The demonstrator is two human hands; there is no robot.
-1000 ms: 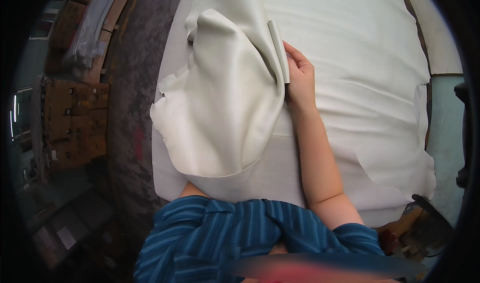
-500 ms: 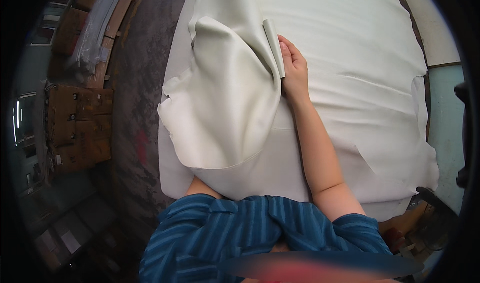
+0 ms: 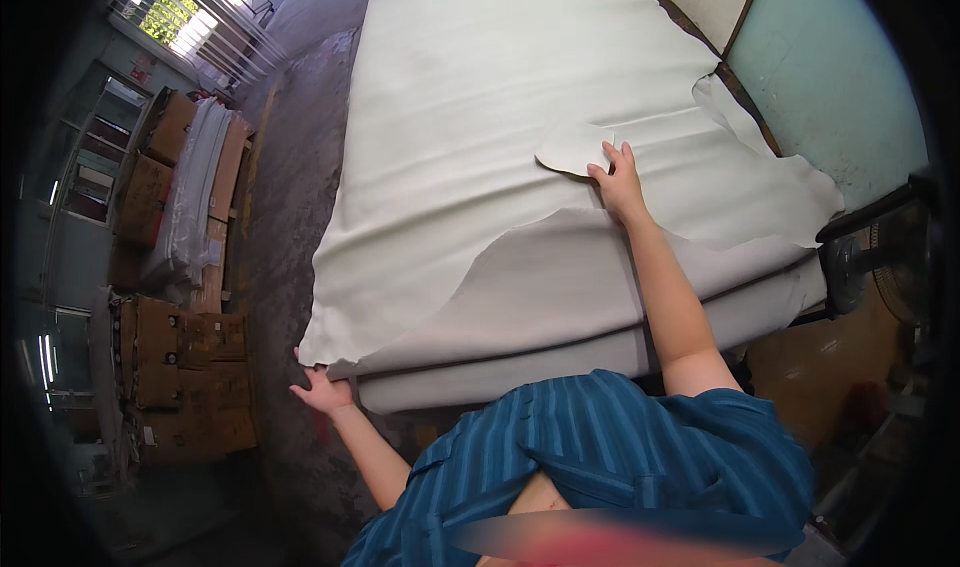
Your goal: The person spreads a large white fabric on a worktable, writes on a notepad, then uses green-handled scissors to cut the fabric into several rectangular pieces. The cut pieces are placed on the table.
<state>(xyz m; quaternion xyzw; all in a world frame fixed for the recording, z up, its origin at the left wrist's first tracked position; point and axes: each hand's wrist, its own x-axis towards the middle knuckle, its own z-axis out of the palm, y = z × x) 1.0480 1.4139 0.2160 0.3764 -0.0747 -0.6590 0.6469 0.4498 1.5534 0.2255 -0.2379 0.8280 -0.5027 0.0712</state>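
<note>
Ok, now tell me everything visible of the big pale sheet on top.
The pale sheet is broad, off-white and leather-like. It lies spread over grey layers, rippled crosswise, its near edge wavy and its right edge partly curled. The left hand appears to touch its near-left corner; the right hand is at a rounded, raised flap, possibly part of it. The far end is out of frame.

Left hand (image 3: pixel 328 394) (partly, perhaps) beneath sheet (image 3: pixel 410 242)
</note>
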